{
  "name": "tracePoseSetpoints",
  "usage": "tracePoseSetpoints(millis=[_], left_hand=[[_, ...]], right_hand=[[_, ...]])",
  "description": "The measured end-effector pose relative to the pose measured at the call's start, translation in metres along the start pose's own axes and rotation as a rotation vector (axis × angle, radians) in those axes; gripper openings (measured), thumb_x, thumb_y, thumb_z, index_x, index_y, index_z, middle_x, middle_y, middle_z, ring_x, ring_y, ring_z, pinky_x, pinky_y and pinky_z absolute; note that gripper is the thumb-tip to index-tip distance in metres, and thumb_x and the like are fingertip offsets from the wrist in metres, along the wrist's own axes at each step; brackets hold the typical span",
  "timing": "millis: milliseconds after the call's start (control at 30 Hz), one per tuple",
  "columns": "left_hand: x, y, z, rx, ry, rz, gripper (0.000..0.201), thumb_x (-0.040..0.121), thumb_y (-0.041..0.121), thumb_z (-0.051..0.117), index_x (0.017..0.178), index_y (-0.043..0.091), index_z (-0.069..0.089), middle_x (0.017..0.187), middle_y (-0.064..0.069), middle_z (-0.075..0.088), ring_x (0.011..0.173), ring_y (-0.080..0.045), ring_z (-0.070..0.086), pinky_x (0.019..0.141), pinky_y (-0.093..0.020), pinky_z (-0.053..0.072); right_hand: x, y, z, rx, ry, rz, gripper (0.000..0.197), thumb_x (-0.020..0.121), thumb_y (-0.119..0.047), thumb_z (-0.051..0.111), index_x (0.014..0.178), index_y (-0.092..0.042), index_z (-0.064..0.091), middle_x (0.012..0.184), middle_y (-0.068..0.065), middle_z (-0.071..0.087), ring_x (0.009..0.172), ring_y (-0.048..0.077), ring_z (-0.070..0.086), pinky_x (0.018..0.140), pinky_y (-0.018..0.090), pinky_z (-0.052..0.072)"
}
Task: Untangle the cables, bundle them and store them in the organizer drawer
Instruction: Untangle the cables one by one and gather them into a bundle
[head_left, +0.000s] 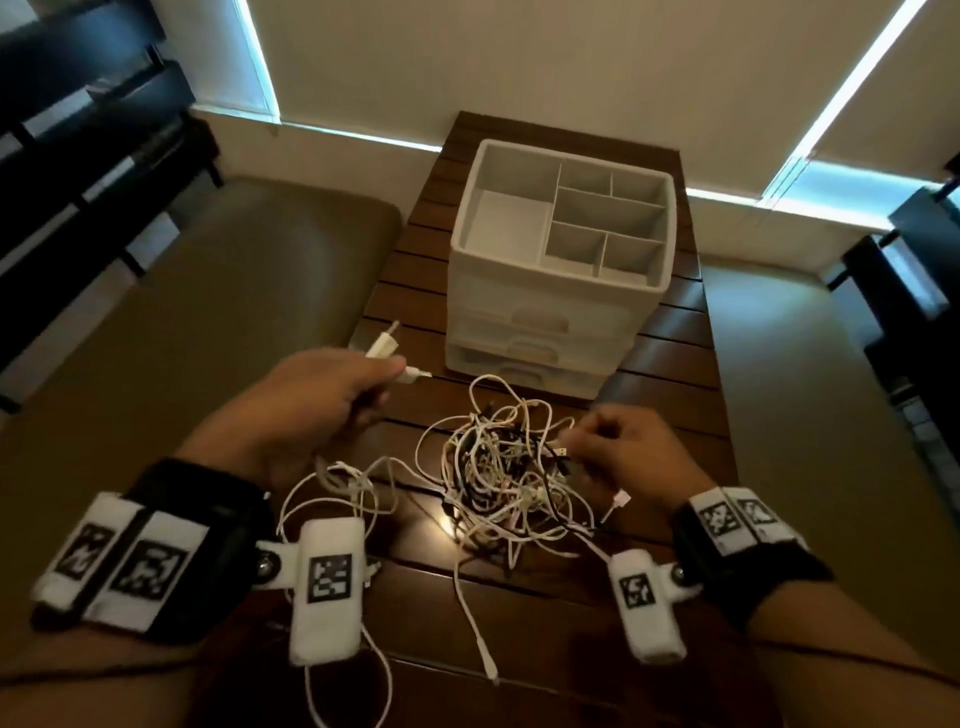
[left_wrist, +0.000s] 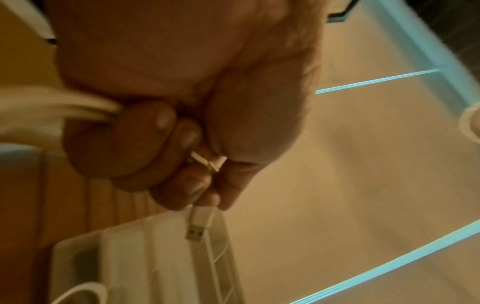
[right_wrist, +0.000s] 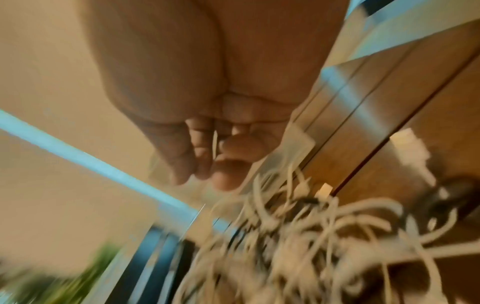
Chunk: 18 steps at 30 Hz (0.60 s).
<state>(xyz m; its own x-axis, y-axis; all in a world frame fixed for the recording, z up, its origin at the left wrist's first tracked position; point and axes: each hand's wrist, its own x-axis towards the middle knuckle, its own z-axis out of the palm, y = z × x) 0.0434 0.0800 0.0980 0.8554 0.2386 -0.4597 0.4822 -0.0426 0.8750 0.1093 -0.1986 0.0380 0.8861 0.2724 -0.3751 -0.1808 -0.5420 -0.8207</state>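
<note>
A tangle of white and black cables (head_left: 509, 467) lies on the dark slatted table (head_left: 670, 374), in front of a white organizer (head_left: 519, 291) whose three drawers are closed. My left hand (head_left: 384, 384) is raised left of the tangle and grips white cable ends. Two plugs stick out of the fist, one a USB plug (left_wrist: 194, 232). The held cables trail down into the tangle. My right hand (head_left: 584, 441) sits at the tangle's right edge, fingers curled, and pinches a thin white strand (right_wrist: 214, 142). That view is blurred.
The organizer's top tray (head_left: 608, 218) has several open compartments. A loose white cable end (head_left: 483, 644) runs toward the table's near edge. A tan cushion (head_left: 208, 312) borders the table on the left, and dark furniture (head_left: 914, 270) stands at the right.
</note>
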Motion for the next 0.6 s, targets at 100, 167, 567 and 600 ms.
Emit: tracePoseSetpoints(millis=[100,167,567,600], left_hand=[[0.008,-0.008,0.030,-0.012,-0.139,0.014,0.030,0.087,0.030,0.063,0.064,0.017,0.049,0.046,0.006,0.038,0.036,-0.005,0.029,0.034,-0.017,0.023],[0.019,-0.012,0.050,-0.002,-0.118,0.041,0.029,0.089,0.020,0.065,0.063,0.018,0.054,0.043,0.008,0.046,0.035,-0.003,0.040,0.038,-0.017,0.031],[0.056,-0.025,0.094,-0.022,-0.171,0.031,0.049,0.099,0.043,0.046,0.078,0.004,0.068,0.069,-0.009,0.065,0.042,-0.005,0.043,0.044,-0.022,0.035],[0.058,-0.025,0.094,-0.036,-0.190,0.040,0.049,0.099,0.043,0.046,0.080,0.003,0.068,0.068,-0.009,0.064,0.043,-0.006,0.042,0.043,-0.021,0.034]], right_hand=[[0.039,0.047,-0.030,-0.120,0.258,0.208,0.011,0.082,-0.017,0.072,0.076,-0.011,0.065,0.074,0.009,0.070,0.063,0.019,0.065,0.068,0.039,0.056],[0.053,0.075,-0.031,-0.324,0.267,0.387,0.020,0.081,-0.018,0.070,0.098,-0.009,0.067,0.104,0.012,0.069,0.093,0.030,0.066,0.084,0.043,0.056],[0.053,0.098,-0.008,-0.285,0.222,0.360,0.004,0.079,-0.011,0.072,0.080,-0.010,0.068,0.090,0.012,0.070,0.085,0.029,0.068,0.078,0.043,0.058],[0.048,0.085,-0.015,-0.216,0.208,0.317,0.011,0.077,-0.010,0.076,0.077,-0.013,0.065,0.085,0.010,0.070,0.080,0.026,0.068,0.074,0.041,0.059]])
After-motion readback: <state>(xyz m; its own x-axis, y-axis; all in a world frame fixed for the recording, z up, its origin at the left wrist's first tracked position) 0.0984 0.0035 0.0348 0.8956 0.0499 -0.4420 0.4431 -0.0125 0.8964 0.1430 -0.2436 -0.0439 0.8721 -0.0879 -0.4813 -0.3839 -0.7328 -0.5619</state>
